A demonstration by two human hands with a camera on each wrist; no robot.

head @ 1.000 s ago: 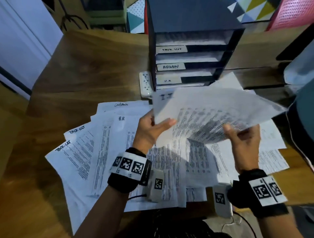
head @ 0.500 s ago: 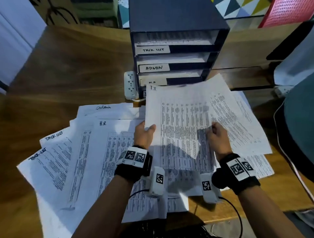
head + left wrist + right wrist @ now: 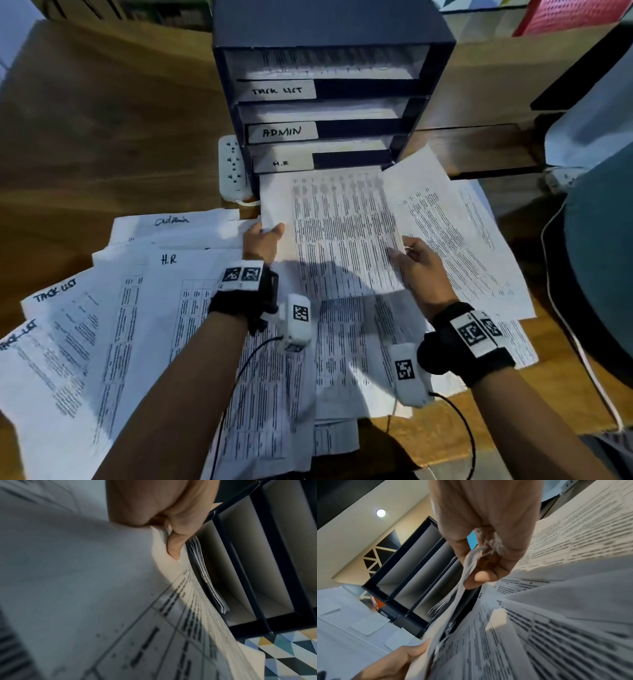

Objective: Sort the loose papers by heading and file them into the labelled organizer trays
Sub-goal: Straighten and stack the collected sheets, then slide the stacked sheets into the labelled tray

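A dark organizer (image 3: pixel 435 85) stands at the desk's back, its trays labelled TASK LIST (image 3: pixel 276 91), ADMIN (image 3: pixel 281 132) and H.R (image 3: pixel 281 163). Both hands hold one printed sheet (image 3: pixel 335 233) whose far edge reaches under the H.R tray front. My left hand (image 3: pixel 263 238) pinches its left edge, thumb on top (image 3: pixel 173 546). My right hand (image 3: pixel 416 260) pinches the right edge (image 3: pixel 471 566). Loose papers headed H.R (image 3: pixel 169 259), TASK LIST (image 3: pixel 54 293) and Admin (image 3: pixel 171 221) lie fanned at the left.
A white power strip (image 3: pixel 233 168) lies left of the organizer. More printed sheets (image 3: pixel 459 233) spread right and under my wrists. A white cable (image 3: pixel 561 308) runs along the desk's right edge beside a teal object (image 3: pixel 603 267). Bare wooden desk (image 3: pixel 102 120) lies at the far left.
The sheet has come down from a raised tilt to nearly flat and moved forward, its top edge now at the slot under the H.R label. Both hands advanced with it.
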